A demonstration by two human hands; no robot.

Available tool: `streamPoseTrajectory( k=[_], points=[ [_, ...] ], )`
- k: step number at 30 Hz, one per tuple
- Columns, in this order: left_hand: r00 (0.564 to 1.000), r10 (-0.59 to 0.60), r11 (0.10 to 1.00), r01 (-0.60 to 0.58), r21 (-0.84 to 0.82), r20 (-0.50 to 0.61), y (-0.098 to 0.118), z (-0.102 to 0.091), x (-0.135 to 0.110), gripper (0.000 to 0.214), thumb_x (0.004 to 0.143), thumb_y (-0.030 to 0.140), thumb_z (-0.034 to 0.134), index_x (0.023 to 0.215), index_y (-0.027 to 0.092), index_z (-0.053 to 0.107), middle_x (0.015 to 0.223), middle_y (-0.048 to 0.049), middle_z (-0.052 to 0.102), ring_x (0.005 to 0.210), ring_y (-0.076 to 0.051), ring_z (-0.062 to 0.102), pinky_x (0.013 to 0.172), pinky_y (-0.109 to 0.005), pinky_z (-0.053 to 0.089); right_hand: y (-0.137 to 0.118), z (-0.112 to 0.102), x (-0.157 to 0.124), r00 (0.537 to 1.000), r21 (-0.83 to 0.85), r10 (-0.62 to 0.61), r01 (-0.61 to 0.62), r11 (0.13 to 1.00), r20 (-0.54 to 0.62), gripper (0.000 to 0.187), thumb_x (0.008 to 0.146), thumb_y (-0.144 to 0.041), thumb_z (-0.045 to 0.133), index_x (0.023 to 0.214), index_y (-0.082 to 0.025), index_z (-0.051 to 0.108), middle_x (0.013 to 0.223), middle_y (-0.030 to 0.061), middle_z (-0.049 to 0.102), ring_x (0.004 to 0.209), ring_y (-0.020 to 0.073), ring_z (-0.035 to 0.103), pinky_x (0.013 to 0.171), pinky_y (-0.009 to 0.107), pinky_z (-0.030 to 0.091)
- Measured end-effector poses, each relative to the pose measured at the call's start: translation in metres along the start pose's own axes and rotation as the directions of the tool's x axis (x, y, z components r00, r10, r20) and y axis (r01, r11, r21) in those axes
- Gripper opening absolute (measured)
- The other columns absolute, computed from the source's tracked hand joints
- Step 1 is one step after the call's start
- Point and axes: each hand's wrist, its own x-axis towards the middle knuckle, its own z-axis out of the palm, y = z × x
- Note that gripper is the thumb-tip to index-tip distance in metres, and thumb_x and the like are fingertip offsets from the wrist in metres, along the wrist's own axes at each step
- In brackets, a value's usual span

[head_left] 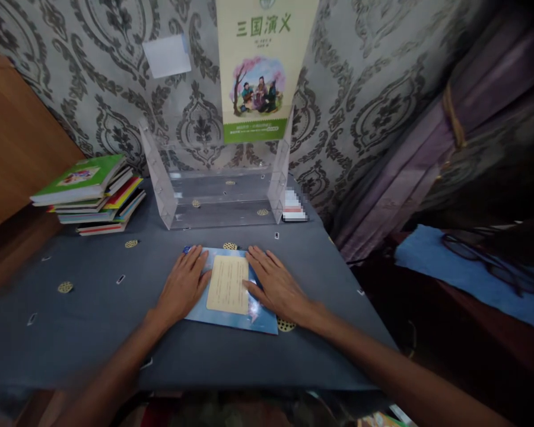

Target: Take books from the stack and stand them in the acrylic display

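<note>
A blue book (231, 325) with a cream text panel on its cover lies flat on the grey tablecloth. Across its left part rests my left hand (184, 284), fingers stretched out and pointing away from me. My right hand (276, 284) lies on the right part in the same way, its thumb reaching the edge of the cream panel. Neither hand is wrapped round anything. Parts of the cover are hidden under both palms.
Behind the book stands a clear plastic rack (222, 201). A pile of books (89, 190) is at the back left. A green and cream poster (262, 71) and a white card (167, 56) are at the wall. Glasses (485, 252) lie on a blue cloth (454, 276) at right.
</note>
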Motion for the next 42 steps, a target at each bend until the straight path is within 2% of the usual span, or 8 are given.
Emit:
streamPoseTrajectory(
  k=[7, 17, 25, 29, 31, 34, 38, 42],
  points=[
    [0.988, 0.153, 0.988, -0.153, 0.001, -0.006, 0.005, -0.005, -0.010, 0.048, 0.102, 0.045, 0.038, 0.135, 0.014, 0.056, 0.145, -0.0167, 0.055, 0.137, -0.029, 0.049, 0.114, -0.050, 0.041, -0.015, -0.005, -0.008, 1.000, -0.061, 0.026, -0.026, 0.998, -0.013, 0.058, 0.099, -0.043, 0.047, 0.144, -0.006, 0.048, 0.152, 0.0228, 0.045, 0.144, 0.0340, 0.040, 0.118, 0.053, 0.034],
    [0.969, 0.247, 0.969, -0.247, -0.003, -0.001, 0.025, -0.018, -0.047, 0.049, 0.102, 0.046, 0.037, 0.139, 0.016, 0.051, 0.148, -0.0144, 0.053, 0.141, -0.026, 0.045, 0.116, -0.047, 0.039, -0.054, -0.010, -0.065, 0.999, -0.092, 0.038, -0.041, 0.995, -0.035, 0.062, 0.096, -0.051, 0.052, 0.144, -0.011, 0.050, 0.151, 0.0285, 0.042, 0.137, 0.0424, 0.043, 0.109, 0.061, 0.036],
    [0.955, 0.296, 0.954, -0.295, -0.051, 0.023, 0.035, -0.029, -0.077, 0.046, 0.103, 0.044, 0.039, 0.139, 0.019, 0.051, 0.149, -0.0114, 0.053, 0.142, -0.023, 0.044, 0.117, -0.047, 0.038, -0.072, -0.021, -0.115, 0.989, 0.016, -0.081, 0.080, 0.997, 0.123, 0.097, 0.083, -0.081, 0.047, 0.153, -0.015, 0.037, 0.158, 0.0316, 0.025, 0.147, 0.0490, 0.021, 0.110, 0.068, 0.027],
    [0.936, 0.351, 0.934, -0.348, -0.074, 0.019, 0.037, -0.034, -0.088, 0.043, 0.103, 0.042, 0.039, 0.137, 0.020, 0.054, 0.147, -0.0101, 0.056, 0.140, -0.022, 0.047, 0.116, -0.044, 0.040, -0.074, -0.027, -0.138, 0.955, 0.047, -0.226, 0.221, 0.974, 0.191, 0.117, 0.069, -0.082, 0.063, 0.158, -0.016, 0.025, 0.162, 0.0321, 0.012, 0.149, 0.0519, 0.011, 0.111, 0.070, 0.022],
    [0.933, 0.359, 0.931, -0.357, -0.075, 0.012, 0.038, -0.035, -0.093, 0.042, 0.103, 0.042, 0.039, 0.136, 0.020, 0.054, 0.145, -0.0100, 0.057, 0.139, -0.022, 0.048, 0.115, -0.044, 0.040, -0.078, -0.026, -0.145, 0.957, -0.005, -0.233, 0.237, 0.971, 0.174, 0.109, 0.074, -0.063, 0.075, 0.159, -0.018, 0.024, 0.162, 0.0303, 0.014, 0.150, 0.0491, 0.012, 0.112, 0.067, 0.023],
    [0.942, 0.334, 0.940, -0.331, -0.075, 0.026, 0.040, -0.039, -0.101, 0.044, 0.104, 0.043, 0.038, 0.137, 0.019, 0.055, 0.146, -0.0111, 0.056, 0.139, -0.022, 0.048, 0.116, -0.044, 0.040, -0.083, -0.021, -0.151, 0.973, -0.094, -0.198, 0.209, 0.973, 0.115, 0.083, 0.085, -0.031, 0.073, 0.156, -0.023, 0.031, 0.161, 0.0255, 0.025, 0.150, 0.0429, 0.019, 0.112, 0.061, 0.028],
    [0.921, 0.370, 0.927, -0.358, -0.111, 0.121, 0.048, -0.053, -0.117, 0.061, 0.098, 0.058, 0.043, 0.145, 0.019, 0.047, 0.153, -0.0132, 0.048, 0.144, -0.027, 0.041, 0.117, -0.048, 0.037, -0.079, -0.023, -0.147, 0.971, -0.097, -0.211, 0.222, 0.970, 0.111, 0.071, 0.087, -0.030, 0.072, 0.151, -0.029, 0.042, 0.156, 0.0215, 0.038, 0.145, 0.0397, 0.033, 0.108, 0.059, 0.036],
    [0.893, 0.425, 0.899, -0.399, -0.179, 0.146, 0.059, -0.071, -0.134, 0.095, 0.083, 0.073, 0.055, 0.158, 0.023, 0.023, 0.157, -0.0135, 0.041, 0.146, -0.031, 0.036, 0.118, -0.051, 0.034, -0.066, -0.048, -0.127, 0.962, -0.005, -0.236, 0.239, 0.971, 0.140, 0.060, 0.089, -0.033, 0.069, 0.146, -0.029, 0.050, 0.146, 0.0176, 0.053, 0.136, 0.0340, 0.048, 0.104, 0.051, 0.043]
  ],
)
